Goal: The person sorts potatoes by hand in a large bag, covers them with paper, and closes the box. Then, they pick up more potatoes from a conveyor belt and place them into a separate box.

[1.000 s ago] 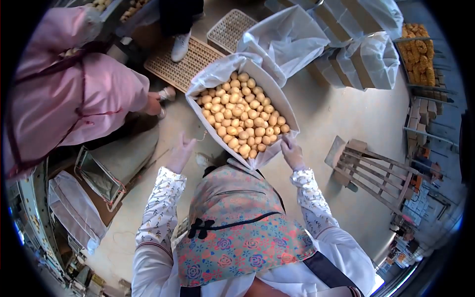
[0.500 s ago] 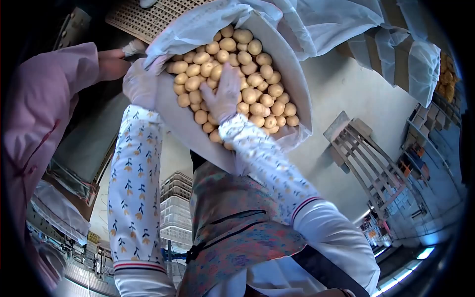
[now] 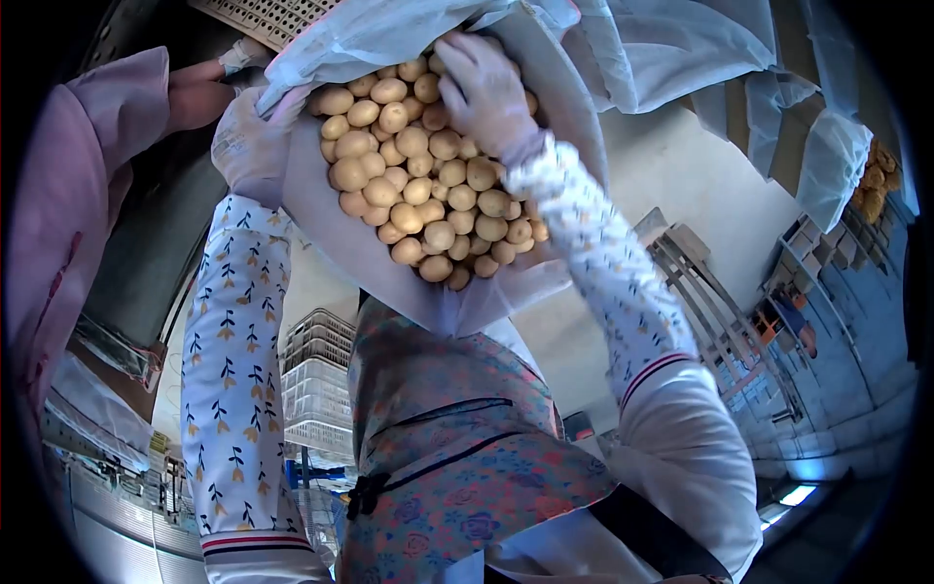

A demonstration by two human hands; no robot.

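Observation:
A wide-mouthed white bag [image 3: 341,258] with a translucent plastic liner [image 3: 379,39] is spread in front of me, filled with small, smooth, golden-tan balls [image 3: 413,170] that look like little potatoes. My left hand [image 3: 248,146], in a whitish glove, is closed on the bag's left edge, where the liner bunches up. Gloved as well, my right hand [image 3: 486,92] lies over the balls at the far right of the heap. Its fingers are stretched forward and a little bent, with thumb and fingers apart. The balls beneath its palm are hidden.
At the left stands a person in a pink garment [image 3: 88,195], one arm reaching toward a perforated tray [image 3: 268,15]. Stacked plastic crates [image 3: 321,380] are below my left forearm. A slatted wooden rack [image 3: 715,302] is on the right, and clear plastic sheeting [image 3: 681,44] hangs at upper right.
My right hand has moved from the middle of the heap to its far right side. The bag and my left hand have shifted slightly to the left in view.

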